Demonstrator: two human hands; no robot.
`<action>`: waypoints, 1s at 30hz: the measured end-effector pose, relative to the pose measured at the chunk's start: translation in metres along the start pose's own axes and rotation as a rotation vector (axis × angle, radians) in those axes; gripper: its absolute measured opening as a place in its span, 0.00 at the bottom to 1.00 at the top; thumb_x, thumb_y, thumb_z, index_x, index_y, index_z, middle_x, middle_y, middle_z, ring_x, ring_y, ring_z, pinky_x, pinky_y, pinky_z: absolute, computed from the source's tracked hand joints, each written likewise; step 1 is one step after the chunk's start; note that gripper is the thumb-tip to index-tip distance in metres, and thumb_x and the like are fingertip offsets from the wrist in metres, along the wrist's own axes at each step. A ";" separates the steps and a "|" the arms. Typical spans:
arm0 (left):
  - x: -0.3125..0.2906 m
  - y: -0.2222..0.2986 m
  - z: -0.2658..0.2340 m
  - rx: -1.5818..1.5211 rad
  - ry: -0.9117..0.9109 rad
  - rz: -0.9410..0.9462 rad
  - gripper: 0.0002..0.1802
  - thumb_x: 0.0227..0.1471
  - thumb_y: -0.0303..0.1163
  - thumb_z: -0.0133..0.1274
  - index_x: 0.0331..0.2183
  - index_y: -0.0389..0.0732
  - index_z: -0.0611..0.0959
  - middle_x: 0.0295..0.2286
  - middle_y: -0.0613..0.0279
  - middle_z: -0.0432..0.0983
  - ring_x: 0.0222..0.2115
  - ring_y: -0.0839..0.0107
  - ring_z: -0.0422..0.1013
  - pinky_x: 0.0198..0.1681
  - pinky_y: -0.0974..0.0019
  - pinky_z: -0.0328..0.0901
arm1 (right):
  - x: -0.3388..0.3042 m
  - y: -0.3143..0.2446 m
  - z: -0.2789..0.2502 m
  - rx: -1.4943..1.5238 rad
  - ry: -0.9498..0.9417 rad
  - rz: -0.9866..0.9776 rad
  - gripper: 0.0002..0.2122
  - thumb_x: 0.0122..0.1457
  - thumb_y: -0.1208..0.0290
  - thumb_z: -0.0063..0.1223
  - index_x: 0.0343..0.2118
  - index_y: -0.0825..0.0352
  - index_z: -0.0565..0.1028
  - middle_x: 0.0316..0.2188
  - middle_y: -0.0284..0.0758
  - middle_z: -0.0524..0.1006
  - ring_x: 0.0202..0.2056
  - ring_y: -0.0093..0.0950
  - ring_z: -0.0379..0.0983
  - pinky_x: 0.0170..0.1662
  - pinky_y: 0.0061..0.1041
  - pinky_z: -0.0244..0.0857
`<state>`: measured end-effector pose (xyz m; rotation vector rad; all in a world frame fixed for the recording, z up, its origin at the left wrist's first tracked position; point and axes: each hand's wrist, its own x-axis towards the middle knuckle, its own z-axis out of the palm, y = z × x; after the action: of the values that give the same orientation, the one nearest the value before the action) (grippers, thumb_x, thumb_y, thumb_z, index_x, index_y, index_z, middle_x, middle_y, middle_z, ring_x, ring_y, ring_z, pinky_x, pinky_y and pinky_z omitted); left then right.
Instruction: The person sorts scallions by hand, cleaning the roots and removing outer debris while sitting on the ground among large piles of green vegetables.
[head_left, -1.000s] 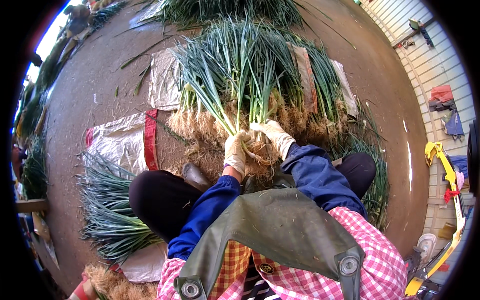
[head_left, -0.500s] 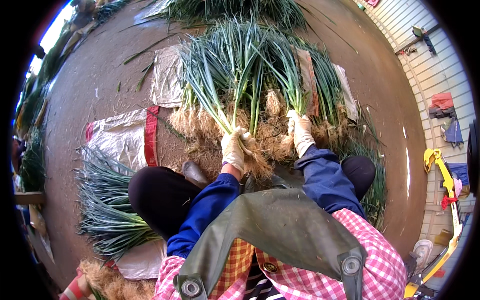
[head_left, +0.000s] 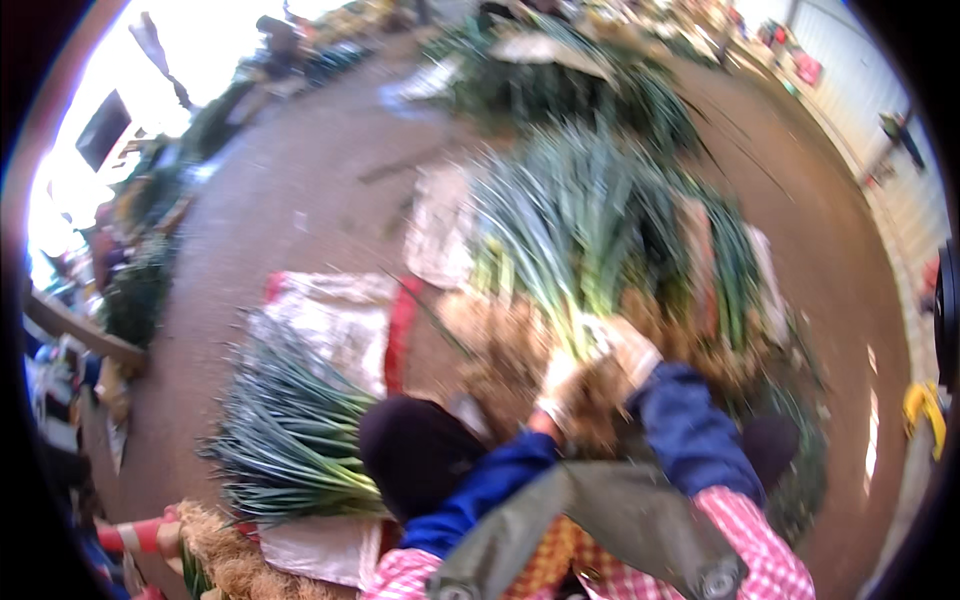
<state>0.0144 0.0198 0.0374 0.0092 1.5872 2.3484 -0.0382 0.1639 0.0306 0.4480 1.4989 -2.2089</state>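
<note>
My left hand [head_left: 562, 388], in a pale glove, is closed round the lower stalks of a bunch of green onions [head_left: 560, 300]. The long leaves point away from me and the tan roots hang near my lap. Right beside it, my right hand [head_left: 628, 352], gloved too, grips the same bunch from the right side; motion blur softens its fingers. Beyond my hands lies a wide pile of green onions [head_left: 655, 230] with bushy, soil-brown roots [head_left: 485, 325] toward me.
At my left, a stack of green onions [head_left: 290, 420] lies on a white sack with a red edge [head_left: 335, 310]. Another heap [head_left: 560, 95] is farther off on the brown floor [head_left: 310, 210]. A yellow curved metal part [head_left: 925, 415] stands at the right.
My right hand has moved left with its stalks to join my left hand, bringing the green onions together in one bunch. The view has swung left and up, so everything sits lower and farther right.
</note>
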 end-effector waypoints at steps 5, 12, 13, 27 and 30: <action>-0.014 0.011 -0.004 -0.238 -0.265 -0.388 0.13 0.49 0.37 0.56 0.37 0.41 0.80 0.25 0.72 0.75 0.22 0.83 0.68 0.22 0.79 0.61 | -0.036 -0.039 0.037 0.220 -0.083 -0.078 0.08 0.59 0.64 0.51 0.35 0.63 0.76 0.15 0.21 0.69 0.13 0.13 0.61 0.16 0.13 0.56; -0.024 -0.016 0.012 -0.368 -0.338 -0.351 0.12 0.51 0.38 0.56 0.36 0.41 0.80 0.25 0.69 0.76 0.22 0.79 0.69 0.25 0.76 0.62 | -0.038 -0.022 -0.003 0.389 -0.146 -0.090 0.12 0.59 0.63 0.52 0.38 0.67 0.76 0.17 0.23 0.72 0.14 0.14 0.62 0.17 0.14 0.58; -0.026 -0.015 0.013 -0.387 -0.311 -0.364 0.12 0.51 0.37 0.56 0.35 0.40 0.80 0.25 0.69 0.76 0.22 0.79 0.69 0.25 0.76 0.63 | -0.036 -0.023 -0.010 0.255 -0.029 -0.102 0.11 0.59 0.62 0.52 0.35 0.66 0.76 0.15 0.22 0.69 0.13 0.14 0.59 0.16 0.14 0.55; -0.015 -0.023 0.003 0.096 -0.031 -0.239 0.07 0.41 0.29 0.56 0.26 0.37 0.82 0.19 0.65 0.75 0.18 0.75 0.69 0.21 0.69 0.64 | -0.026 -0.003 -0.006 -0.851 0.457 -0.353 0.11 0.54 0.62 0.56 0.33 0.65 0.74 0.17 0.26 0.69 0.19 0.20 0.64 0.24 0.25 0.59; -0.011 -0.023 -0.001 0.010 -0.030 -0.245 0.08 0.42 0.26 0.57 0.30 0.38 0.82 0.19 0.64 0.76 0.17 0.75 0.70 0.20 0.71 0.63 | -0.038 -0.021 0.011 -0.971 0.514 -0.293 0.13 0.53 0.59 0.58 0.31 0.65 0.75 0.17 0.28 0.73 0.19 0.22 0.68 0.23 0.27 0.61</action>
<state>0.0309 0.0244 0.0178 -0.1389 1.4937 2.1422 -0.0167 0.1670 0.0701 0.4856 2.7925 -1.2879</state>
